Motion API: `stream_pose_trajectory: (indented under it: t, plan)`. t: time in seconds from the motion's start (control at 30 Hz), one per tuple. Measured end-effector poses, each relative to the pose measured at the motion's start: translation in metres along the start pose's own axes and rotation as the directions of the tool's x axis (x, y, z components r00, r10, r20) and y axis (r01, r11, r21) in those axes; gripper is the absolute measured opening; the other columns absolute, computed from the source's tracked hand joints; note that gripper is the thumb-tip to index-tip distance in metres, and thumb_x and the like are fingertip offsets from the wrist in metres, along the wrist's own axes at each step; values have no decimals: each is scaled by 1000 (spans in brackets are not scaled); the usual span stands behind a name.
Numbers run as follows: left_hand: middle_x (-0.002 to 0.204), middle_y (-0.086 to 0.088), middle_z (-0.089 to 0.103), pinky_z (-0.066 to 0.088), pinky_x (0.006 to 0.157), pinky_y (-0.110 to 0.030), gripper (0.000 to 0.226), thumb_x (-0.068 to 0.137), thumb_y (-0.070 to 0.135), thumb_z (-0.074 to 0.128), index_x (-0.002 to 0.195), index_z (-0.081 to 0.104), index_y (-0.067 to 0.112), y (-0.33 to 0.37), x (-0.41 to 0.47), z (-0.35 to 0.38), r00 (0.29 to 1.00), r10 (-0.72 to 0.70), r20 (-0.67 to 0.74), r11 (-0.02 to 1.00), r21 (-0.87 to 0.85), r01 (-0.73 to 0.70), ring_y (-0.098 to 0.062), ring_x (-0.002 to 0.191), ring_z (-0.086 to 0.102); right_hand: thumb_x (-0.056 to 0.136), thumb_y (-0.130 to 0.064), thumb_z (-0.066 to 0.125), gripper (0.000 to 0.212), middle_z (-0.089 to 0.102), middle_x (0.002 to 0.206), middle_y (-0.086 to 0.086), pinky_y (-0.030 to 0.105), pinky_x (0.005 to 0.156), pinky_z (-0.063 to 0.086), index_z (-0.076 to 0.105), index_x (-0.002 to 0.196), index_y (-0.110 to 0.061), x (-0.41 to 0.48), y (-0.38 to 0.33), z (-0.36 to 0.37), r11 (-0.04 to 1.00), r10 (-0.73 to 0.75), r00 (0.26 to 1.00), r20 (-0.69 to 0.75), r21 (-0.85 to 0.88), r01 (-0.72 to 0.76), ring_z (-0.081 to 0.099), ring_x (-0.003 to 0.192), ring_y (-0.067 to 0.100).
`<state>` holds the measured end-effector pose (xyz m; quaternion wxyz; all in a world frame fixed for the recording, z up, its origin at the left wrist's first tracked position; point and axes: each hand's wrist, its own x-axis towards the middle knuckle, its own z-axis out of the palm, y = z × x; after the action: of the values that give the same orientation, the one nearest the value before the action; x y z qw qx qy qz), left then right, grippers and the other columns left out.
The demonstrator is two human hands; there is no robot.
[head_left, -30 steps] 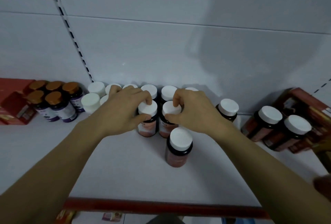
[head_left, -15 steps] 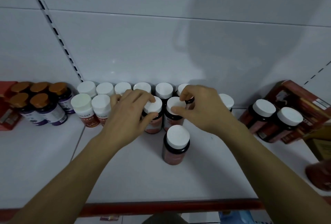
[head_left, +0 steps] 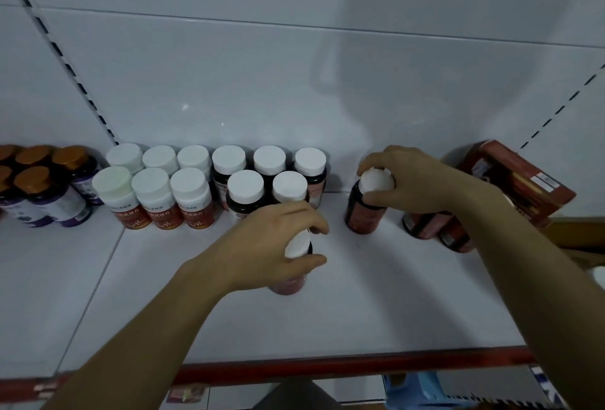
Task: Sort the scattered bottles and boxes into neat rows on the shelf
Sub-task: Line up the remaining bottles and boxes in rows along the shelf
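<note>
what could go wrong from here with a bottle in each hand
The left hand holds the near bottle only by its cap, so it may slip or tip. Setting it down could knock the front dark bottles just behind. The right hand grips the far bottle, and its forearm crosses the side bottles under the tilted red box and might nudge them.

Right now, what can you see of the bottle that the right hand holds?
The bottle is dark, with a red label around its body and a white cap. It stands roughly upright, its base apparently on the white shelf. The right hand grips the cap from above, fingers curled round it, hiding part of it. The bottle stands apart, between the neat rows on its left and other dark bottles on its right. Its label text is unreadable.
</note>
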<state>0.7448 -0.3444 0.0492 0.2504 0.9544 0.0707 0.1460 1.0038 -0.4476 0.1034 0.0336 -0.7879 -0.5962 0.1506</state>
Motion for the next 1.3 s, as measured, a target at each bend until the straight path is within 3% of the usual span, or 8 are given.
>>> stream_pose_trajectory:
  t: [0.17, 0.3, 0.4, 0.57, 0.7, 0.87, 1.2, 1.3]
  plan:
    - [91, 14, 68, 51, 79, -23, 22, 83, 21, 84, 100, 69, 20, 6, 4, 18, 962, -108, -252, 979, -194, 59, -7, 90, 65, 85, -53, 66, 39, 62, 106, -4, 36, 89, 48, 61, 115, -29, 4, 10, 13, 999, -39, 993, -107, 15, 41, 57, 102, 21]
    - [95, 9, 67, 48, 83, -19, 25, 79, 19, 88, 95, 69, 17, 19, 14, 36, 924, -126, -361, 971, -234, 41, -9, 94, 63, 75, -90, 43, 71, 59, 88, -3, 37, 67, 48, 57, 100, -25, 8, 5, 20, 997, 30, 970, -241, -60, -45, 57, 81, 22]
    - [108, 10, 64, 49, 91, -24, 36, 76, 24, 91, 104, 69, 20, 23, 15, 53, 911, -187, -366, 939, -338, 57, -15, 106, 63, 71, -97, 33, 80, 54, 93, -9, 37, 69, 43, 55, 111, -30, 6, 8, 24, 996, -17, 979, -205, -93, -3, 55, 86, 20]
    - [123, 12, 63, 52, 96, -28, 66, 70, 37, 90, 127, 57, 32, 24, 2, 81, 821, -430, -375, 815, -553, 174, -17, 120, 60, 84, -49, 75, 70, 53, 138, -8, 41, 105, 42, 41, 144, -40, 7, 18, 17, 965, -246, 969, -3, 95, 245, 47, 123, 15]
    - [132, 16, 61, 52, 104, -32, 82, 65, 43, 91, 137, 51, 39, 21, -7, 96, 782, -546, -302, 721, -644, 254, -12, 127, 58, 83, -34, 79, 53, 59, 118, -2, 39, 99, 45, 55, 129, -34, 16, 18, 21, 959, -259, 959, -116, 91, 270, 51, 112, 19]
    - [129, 17, 66, 53, 105, -43, 79, 64, 44, 90, 135, 53, 40, 16, -14, 110, 760, -621, -192, 658, -655, 372, -10, 123, 62, 86, -24, 76, 57, 57, 130, 4, 38, 107, 40, 53, 138, -29, 31, 20, 18, 972, -204, 956, -212, 70, 223, 48, 125, 25]
    - [130, 27, 63, 51, 100, -24, 85, 60, 46, 91, 133, 48, 51, 14, -14, 111, 752, -628, -200, 673, -625, 395, 1, 122, 60, 90, -3, 68, 60, 49, 129, 5, 37, 97, 49, 56, 142, -29, 42, 7, 31, 975, -181, 947, -266, 81, 209, 57, 111, 25]
    - [128, 29, 63, 51, 98, -21, 85, 59, 48, 90, 133, 48, 51, 16, -9, 109, 756, -624, -198, 682, -611, 403, 4, 120, 61, 90, -11, 72, 59, 45, 134, 7, 38, 100, 48, 52, 144, -26, 33, 6, 28, 967, -146, 940, -308, 157, 202, 56, 114, 28]
